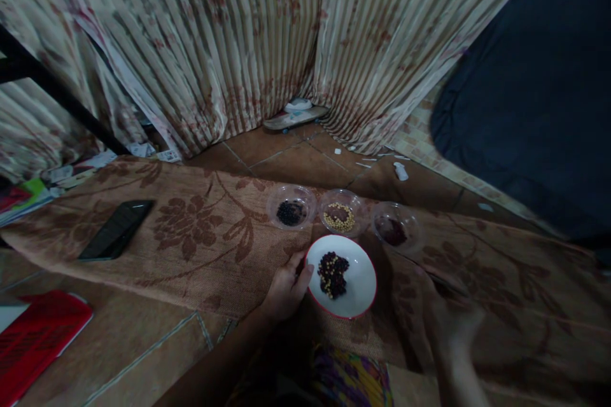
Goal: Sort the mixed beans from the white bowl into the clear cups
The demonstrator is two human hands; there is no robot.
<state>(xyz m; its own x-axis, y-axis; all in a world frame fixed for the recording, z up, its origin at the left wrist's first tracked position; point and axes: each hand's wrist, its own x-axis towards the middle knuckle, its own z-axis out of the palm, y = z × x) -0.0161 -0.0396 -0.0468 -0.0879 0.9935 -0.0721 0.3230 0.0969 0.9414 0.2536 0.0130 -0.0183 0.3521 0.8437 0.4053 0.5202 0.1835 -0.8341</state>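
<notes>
My left hand [286, 287] grips the left edge of a white bowl [361, 276] with a red rim, thumb over the rim. A heap of mixed dark red, black and yellow beans [333, 275] lies in the bowl, left of its middle. Blurred by motion, my right hand [449, 315] is to the right of the bowl and apart from it; its fingers cannot be made out. Behind the bowl stand three clear plastic cups: one with black beans [289, 212], one with yellow beans [338, 217], one with dark red beans [393, 231].
A flowered brown cloth [210, 267] covers the low table. On its left lies a black phone [117, 229]. A red packet [45, 340] is at the lower left. Beyond the table are a skateboard [296, 117], striped curtains [238, 32] and white scraps [401, 171] on the tiled floor.
</notes>
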